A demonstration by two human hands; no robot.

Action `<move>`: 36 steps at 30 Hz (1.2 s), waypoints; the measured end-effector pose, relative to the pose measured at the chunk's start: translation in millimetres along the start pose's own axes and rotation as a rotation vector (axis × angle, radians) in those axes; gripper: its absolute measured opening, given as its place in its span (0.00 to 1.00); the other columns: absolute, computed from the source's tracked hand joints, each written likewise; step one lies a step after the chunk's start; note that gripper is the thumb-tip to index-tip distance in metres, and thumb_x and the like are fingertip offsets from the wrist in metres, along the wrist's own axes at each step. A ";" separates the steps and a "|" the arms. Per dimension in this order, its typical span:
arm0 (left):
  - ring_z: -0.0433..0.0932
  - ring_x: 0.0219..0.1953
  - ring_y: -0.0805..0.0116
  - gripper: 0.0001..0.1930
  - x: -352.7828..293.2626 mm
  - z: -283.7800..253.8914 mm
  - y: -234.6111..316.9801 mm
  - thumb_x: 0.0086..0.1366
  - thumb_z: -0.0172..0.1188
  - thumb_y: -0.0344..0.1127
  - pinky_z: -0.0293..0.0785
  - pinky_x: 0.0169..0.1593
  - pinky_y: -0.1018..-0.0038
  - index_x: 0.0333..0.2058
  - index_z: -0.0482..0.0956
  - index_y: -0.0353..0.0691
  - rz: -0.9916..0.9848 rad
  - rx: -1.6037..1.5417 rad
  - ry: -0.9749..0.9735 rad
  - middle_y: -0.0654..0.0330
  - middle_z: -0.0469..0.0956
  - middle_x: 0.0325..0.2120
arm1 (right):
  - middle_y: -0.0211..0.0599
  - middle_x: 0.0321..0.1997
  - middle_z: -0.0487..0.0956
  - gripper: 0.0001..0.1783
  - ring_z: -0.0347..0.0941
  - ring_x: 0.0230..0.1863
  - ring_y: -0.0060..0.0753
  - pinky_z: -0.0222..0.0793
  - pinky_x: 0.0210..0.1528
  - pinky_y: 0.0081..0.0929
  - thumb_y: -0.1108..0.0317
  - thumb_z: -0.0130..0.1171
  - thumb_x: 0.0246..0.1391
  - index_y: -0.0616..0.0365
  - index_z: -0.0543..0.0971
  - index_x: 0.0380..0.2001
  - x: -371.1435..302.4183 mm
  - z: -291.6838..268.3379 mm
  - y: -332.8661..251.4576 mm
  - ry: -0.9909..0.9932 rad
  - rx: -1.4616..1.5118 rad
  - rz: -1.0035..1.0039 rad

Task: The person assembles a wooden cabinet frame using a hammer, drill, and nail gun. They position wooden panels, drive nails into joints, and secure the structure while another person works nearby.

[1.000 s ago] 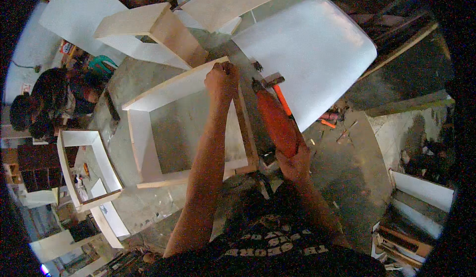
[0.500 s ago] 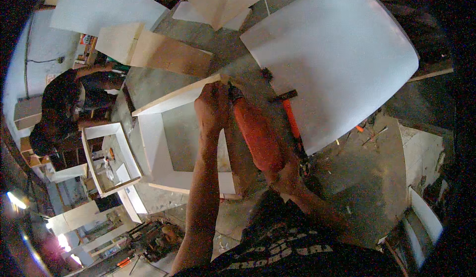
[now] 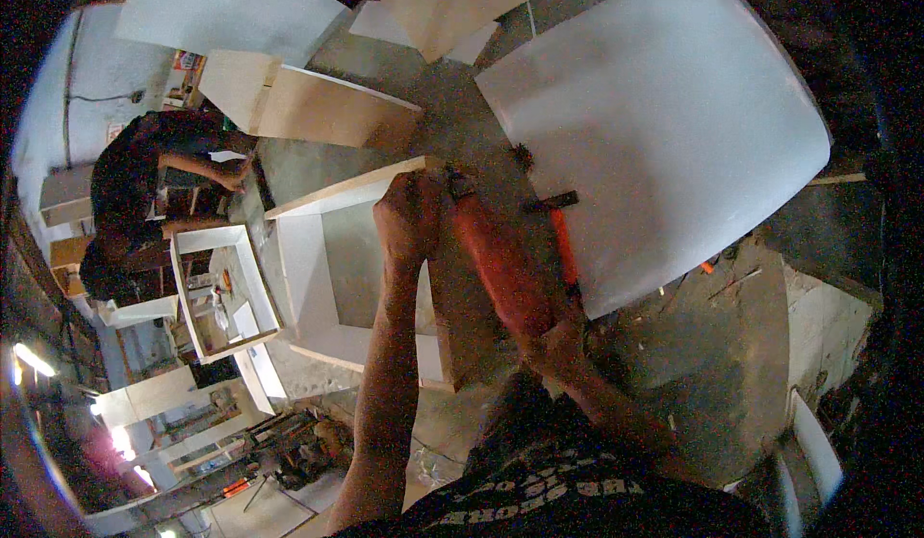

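A box-like wooden frame (image 3: 337, 339) with white inner faces stands in front of me, its side boards on edge. My left hand (image 3: 408, 213) is closed over its far right corner, fingers curled and partly hidden. In my right hand (image 3: 553, 341) is a red power drill (image 3: 500, 264), gripped at its rear end. The drill's dark front end points away from me and reaches that same corner, beside my left fingers. Whether a bit or screw is there is too dark to tell. A hammer (image 3: 563, 240) with an orange handle lies right of the drill, along the white panel's edge.
A large white panel (image 3: 683, 134) fills the upper right. Bare wooden boards (image 3: 337, 105) lie beyond the frame. At left another person (image 3: 144, 182) bends beside a smaller white frame (image 3: 178, 288). Tools (image 3: 707, 268) lie on the floor at right.
The view has shifted slightly, so the surroundings sit a little further right. Both my hands and the drill stay at the frame's corner. The other person's arm has moved.
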State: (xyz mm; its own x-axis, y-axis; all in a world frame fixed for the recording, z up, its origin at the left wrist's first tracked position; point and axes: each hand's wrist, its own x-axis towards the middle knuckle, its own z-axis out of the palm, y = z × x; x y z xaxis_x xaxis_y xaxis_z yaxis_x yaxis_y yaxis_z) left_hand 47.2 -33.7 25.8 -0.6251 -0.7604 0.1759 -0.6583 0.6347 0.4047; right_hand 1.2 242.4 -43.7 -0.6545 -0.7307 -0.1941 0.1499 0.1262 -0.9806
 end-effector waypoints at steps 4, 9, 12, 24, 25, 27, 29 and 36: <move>0.81 0.34 0.45 0.10 -1.1 2.4 -3.7 0.65 0.60 0.39 0.76 0.38 0.62 0.37 0.81 0.37 -0.199 -0.321 -0.049 0.48 0.83 0.33 | 0.38 0.50 0.78 0.28 0.76 0.47 0.38 0.75 0.48 0.34 0.66 0.66 0.47 0.59 0.74 0.53 23.4 -43.9 -17.4 0.054 0.094 0.077; 0.82 0.38 0.42 0.17 -2.4 -3.8 14.7 0.65 0.57 0.49 0.77 0.42 0.52 0.36 0.82 0.39 -0.210 -0.032 -0.066 0.45 0.83 0.33 | 0.36 0.51 0.77 0.26 0.77 0.50 0.36 0.76 0.47 0.38 0.70 0.61 0.50 0.56 0.72 0.55 72.8 -105.9 -16.3 0.214 0.714 0.264; 0.82 0.40 0.42 0.19 3.3 -6.7 35.1 0.66 0.55 0.51 0.77 0.44 0.51 0.37 0.82 0.39 -0.289 0.089 -0.179 0.45 0.83 0.33 | 0.34 0.51 0.77 0.26 0.77 0.50 0.37 0.76 0.47 0.41 0.70 0.60 0.52 0.55 0.71 0.56 109.7 -137.4 7.1 -0.088 1.283 0.322; 0.83 0.38 0.43 0.18 -0.1 -5.1 55.8 0.64 0.54 0.47 0.78 0.42 0.52 0.32 0.83 0.38 -0.347 0.172 0.002 0.45 0.84 0.31 | 0.39 0.50 0.78 0.26 0.75 0.47 0.39 0.75 0.47 0.46 0.54 0.60 0.56 0.57 0.73 0.53 137.6 -172.5 34.0 0.239 0.670 0.323; 0.83 0.38 0.43 0.18 0.3 -5.3 55.8 0.64 0.54 0.47 0.78 0.42 0.52 0.32 0.83 0.37 -0.341 0.177 -0.011 0.45 0.84 0.31 | 0.40 0.50 0.78 0.28 0.75 0.46 0.39 0.74 0.47 0.45 0.50 0.61 0.56 0.58 0.74 0.52 139.4 -174.7 34.1 0.253 0.546 0.291; 0.83 0.37 0.43 0.18 0.4 -6.3 56.1 0.64 0.54 0.48 0.78 0.42 0.52 0.32 0.83 0.37 -0.369 0.109 -0.003 0.44 0.84 0.31 | 0.41 0.45 0.80 0.30 0.76 0.42 0.38 0.73 0.46 0.40 0.44 0.61 0.56 0.60 0.76 0.49 143.1 -182.5 32.3 0.281 0.279 0.291; 0.83 0.38 0.43 0.19 0.5 -8.0 57.2 0.64 0.54 0.48 0.78 0.43 0.52 0.32 0.83 0.36 -0.421 0.073 -0.019 0.44 0.84 0.32 | 0.41 0.36 0.82 0.30 0.78 0.37 0.36 0.73 0.42 0.33 0.40 0.61 0.56 0.60 0.79 0.44 143.8 -194.5 26.3 0.307 -0.008 0.362; 0.82 0.44 0.42 0.22 1.4 -12.9 60.1 0.62 0.59 0.51 0.76 0.48 0.52 0.41 0.79 0.34 -0.506 0.037 0.011 0.42 0.83 0.38 | 0.50 0.30 0.80 0.34 0.78 0.34 0.49 0.75 0.40 0.45 0.36 0.50 0.62 0.61 0.81 0.40 124.4 -235.3 4.9 0.079 -0.823 0.152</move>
State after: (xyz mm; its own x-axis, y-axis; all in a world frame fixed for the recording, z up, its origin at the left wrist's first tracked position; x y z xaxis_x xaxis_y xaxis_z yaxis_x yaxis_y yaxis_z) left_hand 12.1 1.7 61.9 -0.2199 -0.9752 -0.0248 -0.8922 0.1908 0.4094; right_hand -253.9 310.0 -79.0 -0.7256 -0.6207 -0.2971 -0.3276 0.6912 -0.6441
